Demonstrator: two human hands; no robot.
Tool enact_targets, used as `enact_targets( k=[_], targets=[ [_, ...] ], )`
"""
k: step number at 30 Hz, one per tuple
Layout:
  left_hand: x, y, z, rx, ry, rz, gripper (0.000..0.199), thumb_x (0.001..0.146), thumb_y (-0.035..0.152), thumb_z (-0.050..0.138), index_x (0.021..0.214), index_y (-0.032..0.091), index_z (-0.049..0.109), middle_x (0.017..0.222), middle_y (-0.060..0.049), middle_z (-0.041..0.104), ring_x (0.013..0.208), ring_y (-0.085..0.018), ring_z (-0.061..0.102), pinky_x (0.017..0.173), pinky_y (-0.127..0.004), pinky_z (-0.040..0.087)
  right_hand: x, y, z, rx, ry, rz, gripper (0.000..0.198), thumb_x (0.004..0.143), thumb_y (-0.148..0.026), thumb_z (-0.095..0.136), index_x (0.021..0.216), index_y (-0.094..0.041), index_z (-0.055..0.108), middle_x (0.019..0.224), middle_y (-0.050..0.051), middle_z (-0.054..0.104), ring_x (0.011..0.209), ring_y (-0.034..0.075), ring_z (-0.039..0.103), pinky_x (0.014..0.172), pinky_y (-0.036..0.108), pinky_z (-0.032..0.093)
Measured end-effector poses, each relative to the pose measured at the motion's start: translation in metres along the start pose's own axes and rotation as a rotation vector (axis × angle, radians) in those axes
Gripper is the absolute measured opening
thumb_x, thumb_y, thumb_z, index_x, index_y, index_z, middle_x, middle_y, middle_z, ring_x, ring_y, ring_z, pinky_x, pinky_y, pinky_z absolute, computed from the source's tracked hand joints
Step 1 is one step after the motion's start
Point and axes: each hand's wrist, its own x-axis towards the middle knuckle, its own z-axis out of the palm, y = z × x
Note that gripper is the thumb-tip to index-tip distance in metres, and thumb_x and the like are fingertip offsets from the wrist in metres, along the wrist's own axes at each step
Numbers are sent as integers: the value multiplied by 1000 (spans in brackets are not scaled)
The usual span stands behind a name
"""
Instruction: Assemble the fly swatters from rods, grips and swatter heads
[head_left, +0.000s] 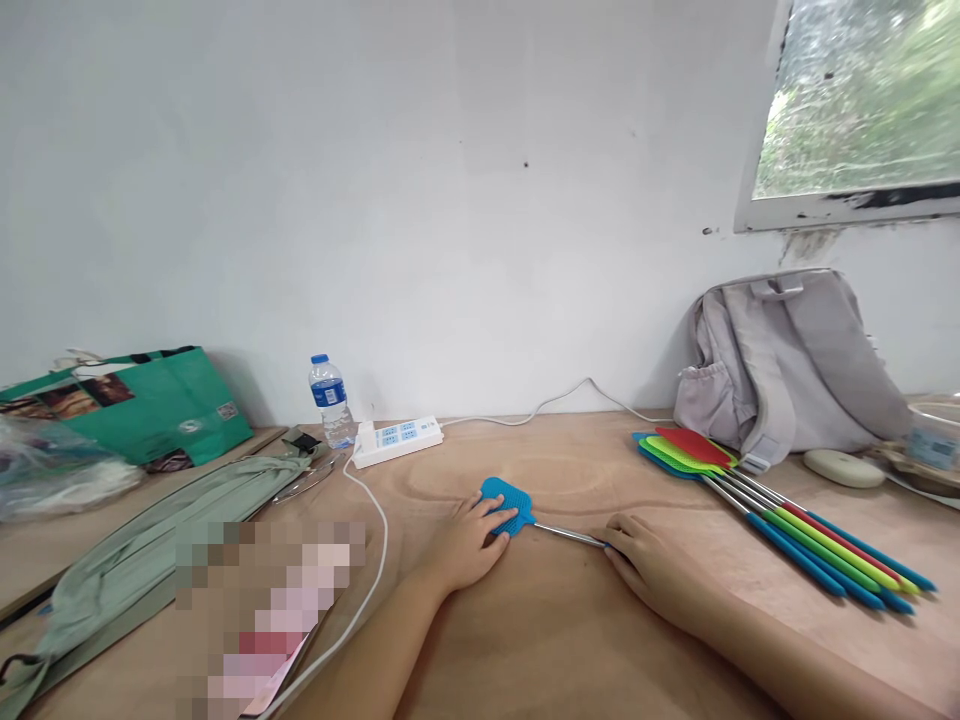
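A blue fly swatter with a metal shaft lies across the middle of the wooden table. My left hand rests flat on its mesh head, fingers spread, covering the head's left part. At the other end, my right hand has its fingers closed around the handle, which is mostly hidden under it. To the right of that hand lies a fanned stack of several fly swatters with red, yellow, green and blue heads and handles.
A white power strip and a water bottle stand near the wall. Its white cable runs along my left forearm. At left are a green bag, a grey-green pouch and a blurred-out phone-like item. A grey backpack stands at right.
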Motion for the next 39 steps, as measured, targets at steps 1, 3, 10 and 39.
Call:
enact_targets(
  k=[1,3,10,39],
  targets=[
    [0,0,0,-4,0,-2,39,86,39,38,124,35,47,135,2,42,125,-24,33,104,-45,23,0,0,0,15,7,5,31,85,-16,34,99,-19,61,97,9,57,88,21,55,80,35,44],
    [0,-1,1,-13,2,-3,39,86,39,38,124,35,46,135,2,41,126,-24,32,104,-45,23,0,0,0,39,21,18,31,85,-17,34,99,-19,61,96,9,57,88,21,55,80,36,44],
    [0,-3,1,-51,-2,7,39,84,35,41,123,34,48,134,1,43,126,-24,32,104,-45,24,0,5,2,82,38,41,31,85,-20,34,100,-20,61,97,9,58,91,21,54,82,36,42],
    [1,-1,3,-180,130,-91,30,73,31,55,102,33,62,120,-3,47,110,-27,45,95,-45,34,1,2,-1,128,27,40,28,86,-27,37,97,-21,62,99,7,62,92,21,56,82,34,43]
  ],
)
